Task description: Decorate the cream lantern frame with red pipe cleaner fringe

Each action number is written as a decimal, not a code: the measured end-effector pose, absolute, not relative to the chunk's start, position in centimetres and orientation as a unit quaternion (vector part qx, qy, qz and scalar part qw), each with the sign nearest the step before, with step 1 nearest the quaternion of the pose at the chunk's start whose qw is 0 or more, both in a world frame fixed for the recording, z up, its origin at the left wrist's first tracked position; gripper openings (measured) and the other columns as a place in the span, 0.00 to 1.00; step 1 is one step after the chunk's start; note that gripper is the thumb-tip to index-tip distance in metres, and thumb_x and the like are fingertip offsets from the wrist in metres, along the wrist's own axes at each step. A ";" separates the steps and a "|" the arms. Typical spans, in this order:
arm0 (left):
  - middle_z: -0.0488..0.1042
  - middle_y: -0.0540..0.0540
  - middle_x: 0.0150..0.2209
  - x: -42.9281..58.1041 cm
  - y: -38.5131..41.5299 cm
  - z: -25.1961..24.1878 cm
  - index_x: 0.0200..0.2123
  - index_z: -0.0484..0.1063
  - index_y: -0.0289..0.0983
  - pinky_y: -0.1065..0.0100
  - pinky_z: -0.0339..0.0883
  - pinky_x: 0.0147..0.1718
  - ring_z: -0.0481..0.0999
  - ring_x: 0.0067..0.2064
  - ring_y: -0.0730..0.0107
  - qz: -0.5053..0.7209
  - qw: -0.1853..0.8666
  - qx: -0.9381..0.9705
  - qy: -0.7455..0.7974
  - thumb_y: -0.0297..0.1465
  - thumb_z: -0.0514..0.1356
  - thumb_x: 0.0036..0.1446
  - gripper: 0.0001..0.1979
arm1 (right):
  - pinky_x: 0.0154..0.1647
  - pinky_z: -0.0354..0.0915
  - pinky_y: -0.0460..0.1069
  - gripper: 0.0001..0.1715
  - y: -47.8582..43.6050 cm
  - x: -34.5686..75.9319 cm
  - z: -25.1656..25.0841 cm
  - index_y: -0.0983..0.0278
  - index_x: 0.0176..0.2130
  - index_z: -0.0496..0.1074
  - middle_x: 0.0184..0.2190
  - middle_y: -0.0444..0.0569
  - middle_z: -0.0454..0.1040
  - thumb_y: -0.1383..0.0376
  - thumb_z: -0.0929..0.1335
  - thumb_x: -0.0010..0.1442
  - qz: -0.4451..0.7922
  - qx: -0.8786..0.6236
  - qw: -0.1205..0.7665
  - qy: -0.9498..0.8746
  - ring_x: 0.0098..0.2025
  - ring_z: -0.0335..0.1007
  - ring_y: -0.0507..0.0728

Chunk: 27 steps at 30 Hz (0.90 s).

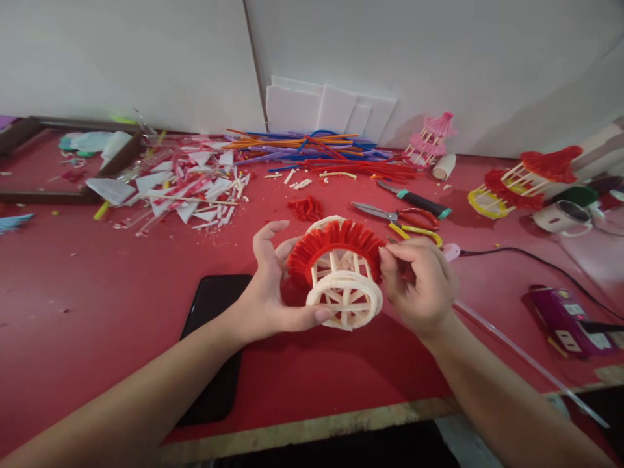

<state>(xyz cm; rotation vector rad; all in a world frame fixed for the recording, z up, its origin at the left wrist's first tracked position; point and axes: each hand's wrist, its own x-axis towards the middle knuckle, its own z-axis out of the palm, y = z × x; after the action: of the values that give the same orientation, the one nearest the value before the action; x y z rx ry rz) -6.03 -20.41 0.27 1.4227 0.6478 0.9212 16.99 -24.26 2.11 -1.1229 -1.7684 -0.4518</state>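
My left hand (pixel 271 286) grips a small craft lantern (pixel 341 273) from its left side, thumb under the white wheel-shaped ring facing me. The lantern has white stick spokes and a fringe of red straw pieces round its top. My right hand (pixel 420 281) is curled at the lantern's right edge, fingertips pinched against the red fringe; whether a loose piece is between them I cannot make out. A small heap of cut red straw pieces (pixel 306 208) lies on the red table (pixel 97 286) just beyond the lantern.
A black phone (pixel 214 338) lies under my left wrist. Scissors (pixel 397 214), a knife (pixel 419 201) and a corded glue gun (pixel 451 251) sit behind my right hand. Coloured straws (pixel 316 153), white scraps (pixel 180 188), finished lanterns (pixel 524 179), and a purple power strip (pixel 568 322) surround them.
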 end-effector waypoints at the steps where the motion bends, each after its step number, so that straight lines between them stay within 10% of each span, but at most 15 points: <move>1: 0.66 0.38 0.58 -6.0 -20.4 0.3 0.60 0.44 0.48 0.30 0.61 0.63 0.75 0.60 0.40 0.402 0.616 0.617 0.280 0.43 0.77 0.43 0.52 | 0.29 0.68 0.47 0.08 -24.3 17.0 2.1 0.62 0.41 0.70 0.28 0.44 0.74 0.74 0.70 0.64 -0.178 -0.458 0.484 -0.724 0.30 0.71 0.51; 14: 0.67 0.38 0.57 -6.0 -20.1 0.2 0.58 0.46 0.48 0.43 0.77 0.52 0.79 0.55 0.43 0.421 0.616 0.612 0.262 0.39 0.77 0.44 0.48 | 0.32 0.72 0.48 0.08 -24.1 17.2 1.8 0.60 0.38 0.71 0.26 0.41 0.76 0.71 0.73 0.62 -0.176 -0.461 0.498 -0.713 0.28 0.75 0.52; 27: 0.62 0.36 0.60 -6.0 -20.2 0.2 0.59 0.45 0.47 0.35 0.65 0.62 0.72 0.62 0.43 0.426 0.562 0.662 0.254 0.39 0.76 0.44 0.49 | 0.36 0.75 0.48 0.04 -24.4 17.0 2.3 0.62 0.40 0.75 0.33 0.46 0.82 0.71 0.71 0.64 -0.104 -0.482 0.510 -0.705 0.33 0.79 0.53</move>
<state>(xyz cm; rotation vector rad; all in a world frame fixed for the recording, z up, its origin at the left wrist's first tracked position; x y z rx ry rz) -5.98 -20.19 0.24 1.5598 0.5972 1.0042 16.99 -24.44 2.28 -1.1594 -1.6978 -0.2504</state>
